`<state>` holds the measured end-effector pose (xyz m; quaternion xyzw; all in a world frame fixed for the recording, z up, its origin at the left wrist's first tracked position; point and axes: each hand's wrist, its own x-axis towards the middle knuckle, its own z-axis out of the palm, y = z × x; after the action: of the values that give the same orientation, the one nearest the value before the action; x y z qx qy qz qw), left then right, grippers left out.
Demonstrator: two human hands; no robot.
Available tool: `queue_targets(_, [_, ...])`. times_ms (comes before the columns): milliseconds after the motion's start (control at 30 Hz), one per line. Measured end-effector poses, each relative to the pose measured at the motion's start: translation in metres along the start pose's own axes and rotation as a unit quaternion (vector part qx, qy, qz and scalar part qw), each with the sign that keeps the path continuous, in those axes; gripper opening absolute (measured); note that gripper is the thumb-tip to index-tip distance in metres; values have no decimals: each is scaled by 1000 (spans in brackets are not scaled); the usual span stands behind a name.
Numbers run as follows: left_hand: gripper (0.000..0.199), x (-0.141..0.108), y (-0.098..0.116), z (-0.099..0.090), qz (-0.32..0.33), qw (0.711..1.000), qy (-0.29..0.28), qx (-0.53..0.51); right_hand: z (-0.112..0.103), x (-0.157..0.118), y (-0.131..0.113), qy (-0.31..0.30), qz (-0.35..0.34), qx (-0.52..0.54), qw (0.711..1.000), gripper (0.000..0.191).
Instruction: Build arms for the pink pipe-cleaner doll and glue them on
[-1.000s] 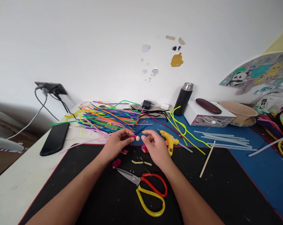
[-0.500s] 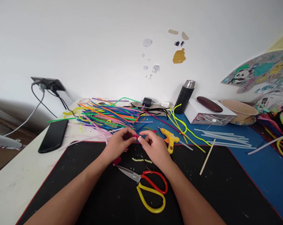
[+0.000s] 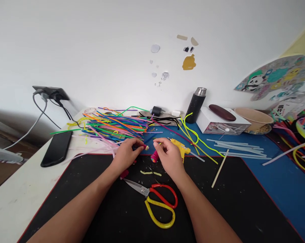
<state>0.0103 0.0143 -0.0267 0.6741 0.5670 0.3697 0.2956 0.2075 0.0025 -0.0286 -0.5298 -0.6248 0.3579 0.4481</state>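
Observation:
Between thumb and fingers, my left hand (image 3: 128,152) pinches a small magenta piece (image 3: 145,147) with a pale yellowish tip. My right hand (image 3: 168,154) is a little to the right, its thumb and forefinger together; whether they hold something is too small to tell. A magenta fuzzy roll (image 3: 155,156) shows beside the right fingertips. Partly behind that hand lies a yellow glue gun (image 3: 181,148). Scissors (image 3: 147,193) with one red and one yellow handle lie on the black mat (image 3: 112,209), below short pale yellow-green pieces (image 3: 150,173).
Colourful pipe cleaners (image 3: 114,123) are heaped at the back left, near a black phone (image 3: 56,148). Glue sticks (image 3: 239,148), a wooden stick (image 3: 220,168), a black flask (image 3: 195,106), a white box (image 3: 208,118) and a beige bowl (image 3: 253,118) stand or lie right.
My hands have moved slightly apart, and the small magenta piece stays in the left fingers. The magenta roll beside the right hand has come into sight. The whole view has shifted slightly.

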Motion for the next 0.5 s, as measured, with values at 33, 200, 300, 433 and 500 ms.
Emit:
queue_targets(33, [9,2,0,3,14,1000,1,23,0,0,0,2,2,8,1000,28])
queue_targets(200, [8,5,-4,19,76,988,-23,132,1,0,1,-13,2,27,1000,29])
queue_targets(300, [11,3,-7,26,83,977,-10,198,1,-1,0,-11,0,26,1000,29])
queue_targets(433, [14,3,-6,22,96,969,4,227,0,-1,-1,-10,-7,22,1000,28])
queue_targets(500, [15,6,-5,10,105,973,22,206,0,-1,-1,-7,-11,13,1000,27])
